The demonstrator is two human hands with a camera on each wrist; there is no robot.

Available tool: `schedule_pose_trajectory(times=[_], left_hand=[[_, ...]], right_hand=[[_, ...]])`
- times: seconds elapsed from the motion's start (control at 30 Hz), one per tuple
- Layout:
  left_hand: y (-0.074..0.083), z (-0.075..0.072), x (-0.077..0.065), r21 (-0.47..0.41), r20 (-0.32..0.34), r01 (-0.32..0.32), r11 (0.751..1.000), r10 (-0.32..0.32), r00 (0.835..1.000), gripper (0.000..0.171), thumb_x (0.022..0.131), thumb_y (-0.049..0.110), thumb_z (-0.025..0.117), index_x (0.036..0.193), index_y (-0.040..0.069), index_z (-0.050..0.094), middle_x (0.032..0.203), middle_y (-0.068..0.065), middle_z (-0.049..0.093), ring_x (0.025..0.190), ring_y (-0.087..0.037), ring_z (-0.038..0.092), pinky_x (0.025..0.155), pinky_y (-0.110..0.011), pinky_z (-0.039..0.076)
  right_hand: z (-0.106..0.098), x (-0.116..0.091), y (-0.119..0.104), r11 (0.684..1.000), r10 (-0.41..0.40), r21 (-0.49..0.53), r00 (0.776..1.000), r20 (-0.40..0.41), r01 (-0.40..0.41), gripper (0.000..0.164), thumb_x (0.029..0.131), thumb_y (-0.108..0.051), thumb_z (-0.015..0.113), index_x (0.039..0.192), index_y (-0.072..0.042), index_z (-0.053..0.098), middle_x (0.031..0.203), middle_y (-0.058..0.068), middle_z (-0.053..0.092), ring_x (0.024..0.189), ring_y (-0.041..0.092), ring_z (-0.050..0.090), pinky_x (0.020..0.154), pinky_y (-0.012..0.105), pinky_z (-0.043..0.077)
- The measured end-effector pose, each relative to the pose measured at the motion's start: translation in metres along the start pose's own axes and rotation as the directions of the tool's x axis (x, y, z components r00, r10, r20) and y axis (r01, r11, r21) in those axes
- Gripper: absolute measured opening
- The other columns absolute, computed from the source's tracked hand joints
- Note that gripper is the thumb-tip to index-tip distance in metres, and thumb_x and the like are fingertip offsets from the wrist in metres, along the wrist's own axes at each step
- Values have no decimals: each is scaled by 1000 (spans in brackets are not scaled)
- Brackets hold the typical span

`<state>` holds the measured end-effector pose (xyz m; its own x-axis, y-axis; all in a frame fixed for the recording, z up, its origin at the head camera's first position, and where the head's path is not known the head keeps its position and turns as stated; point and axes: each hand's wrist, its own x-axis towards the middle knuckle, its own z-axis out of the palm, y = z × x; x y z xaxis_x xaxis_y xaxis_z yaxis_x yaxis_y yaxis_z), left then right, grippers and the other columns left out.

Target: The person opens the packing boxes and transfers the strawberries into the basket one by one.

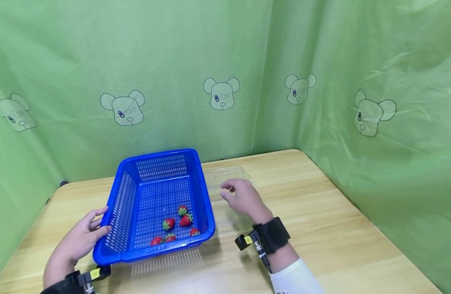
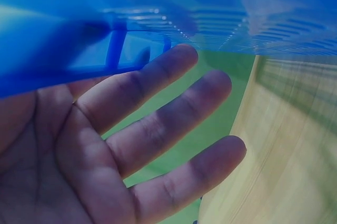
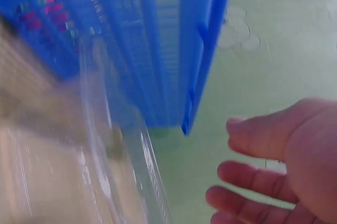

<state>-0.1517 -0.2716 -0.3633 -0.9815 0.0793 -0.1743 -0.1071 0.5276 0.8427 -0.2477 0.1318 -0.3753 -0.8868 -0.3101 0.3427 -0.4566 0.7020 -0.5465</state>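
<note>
A blue plastic basket (image 1: 163,196) with slotted sides stands at the left of the table, with several red strawberries (image 1: 186,220) inside, toward its near right corner. My left hand (image 1: 80,237) pinches its left rim between thumb and index finger. In the left wrist view the other fingers (image 2: 174,134) stretch out beneath the blue plastic. To the right of the basket, my right hand (image 1: 245,198) hovers with loosely bent fingers and nothing between them. Close to it is a clear plastic box (image 1: 225,175), whose transparent edges (image 3: 100,145) also show in the right wrist view.
The wooden table (image 1: 302,196) carries the basket and the clear box. Green curtains (image 1: 166,61) with printed bear heads hang behind it and along both sides.
</note>
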Motion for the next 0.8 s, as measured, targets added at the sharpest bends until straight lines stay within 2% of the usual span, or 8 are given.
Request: schedule_pose_trajectory(times=[0.13, 0.3, 0.8], left_hand=[[0, 0, 1, 9, 2, 3, 1000, -3, 1000, 58, 100, 5, 42, 147, -7, 10, 138, -44, 31, 110, -46, 56, 84, -49, 57], [0, 0, 0, 7, 5, 18, 1000, -18, 1000, 59, 99, 7, 43, 147, -6, 10, 139, -44, 31, 110, -46, 57, 84, -49, 57], [-3, -1, 0, -6, 3, -5, 1000, 5, 1000, 60, 98, 4, 45, 146, -8, 11, 137, -44, 33, 105, -44, 60, 81, -47, 58]], right_hand=[[-4, -1, 12, 993, 122, -10, 992, 15, -122, 20, 86, -16, 69, 104, -6, 69, 104, 12, 70, 94, 29, 63, 81, 44, 55], [-4, -2, 19, 974, 228, -29, 971, 72, -226, 26, 86, -17, 68, 109, -5, 67, 110, 17, 67, 103, 32, 60, 86, 47, 53], [4, -3, 25, 934, 355, -94, 926, 132, -345, 30, 86, -19, 69, 112, -4, 64, 118, 19, 63, 106, 34, 58, 88, 50, 52]])
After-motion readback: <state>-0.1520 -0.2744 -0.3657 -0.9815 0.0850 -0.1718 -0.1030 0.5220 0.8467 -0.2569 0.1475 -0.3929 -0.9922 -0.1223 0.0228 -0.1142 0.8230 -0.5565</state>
